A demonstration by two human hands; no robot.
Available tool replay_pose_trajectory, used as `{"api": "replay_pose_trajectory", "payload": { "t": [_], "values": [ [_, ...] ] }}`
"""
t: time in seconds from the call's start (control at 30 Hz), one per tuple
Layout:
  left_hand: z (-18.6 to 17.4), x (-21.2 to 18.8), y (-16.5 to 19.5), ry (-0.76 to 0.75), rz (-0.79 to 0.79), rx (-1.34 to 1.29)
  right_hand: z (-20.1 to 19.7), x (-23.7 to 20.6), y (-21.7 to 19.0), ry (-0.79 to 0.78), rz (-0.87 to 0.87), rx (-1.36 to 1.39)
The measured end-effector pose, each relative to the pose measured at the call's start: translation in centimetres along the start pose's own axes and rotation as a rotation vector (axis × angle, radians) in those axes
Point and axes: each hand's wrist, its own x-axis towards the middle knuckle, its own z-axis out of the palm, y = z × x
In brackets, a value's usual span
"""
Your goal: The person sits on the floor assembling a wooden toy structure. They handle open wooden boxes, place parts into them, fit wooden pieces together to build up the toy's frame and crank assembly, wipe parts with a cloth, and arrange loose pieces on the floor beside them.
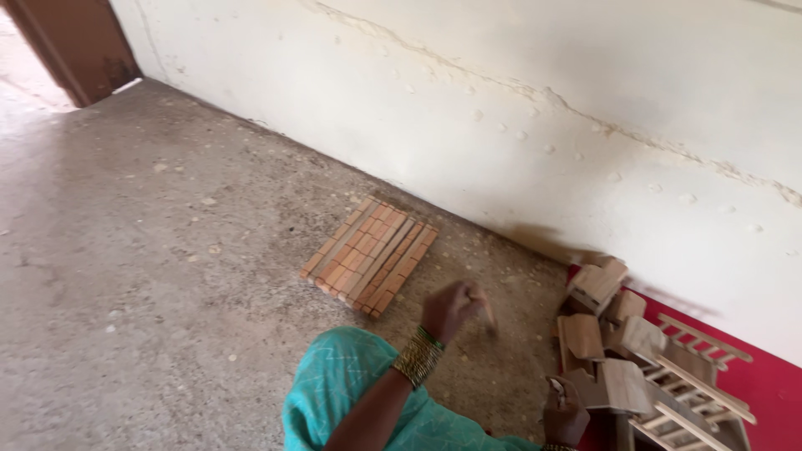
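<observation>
Daylight is coming in from the doorway (38, 50) at the upper left, washing out the floor (125, 250) there into a pale glare. The wall (518, 92) is glowing bright and evenly lit, its cracks showing clearly. A soft shadow is falling on the wall base behind the pile of wooden pieces (635, 351). The right hand (451, 307) is smearing with motion blur, and the whole picture is looking slightly soft and tilted.

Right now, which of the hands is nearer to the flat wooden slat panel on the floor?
Left. The left hand hovers just right of the slat panel, holding a small stick. The right hand is farther, by the pile of wooden pieces.
</observation>
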Motion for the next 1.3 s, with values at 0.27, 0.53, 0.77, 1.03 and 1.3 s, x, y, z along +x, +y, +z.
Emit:
{"api": "replay_pose_trajectory", "payload": {
  "t": [0.27,0.53,0.77,1.03,1.3],
  "values": [
    [-0.8,-2.9,6.9,-0.277,0.052,-0.345,1.5,0.8,-5.8,-0.089,0.088,0.587],
    [-1.6,-2.1,8.9,-0.192,0.015,-0.512,0.3,0.8,-15.8,0.195,-0.513,0.511],
    [-1.9,-1.6,6.7,-0.088,-0.083,-0.392,6.1,-1.2,-12.4,-0.065,-0.417,-0.045],
    [3.3,-5.3,4.4,-0.390,-0.396,-0.532,6.3,-1.9,-8.2,-0.516,0.094,-0.158],
    [2.4,-3.3,2.2,0.091,-0.840,-1.042,5.3,-2.9,-9.0,-0.335,-0.299,-0.160]
  ]
}}
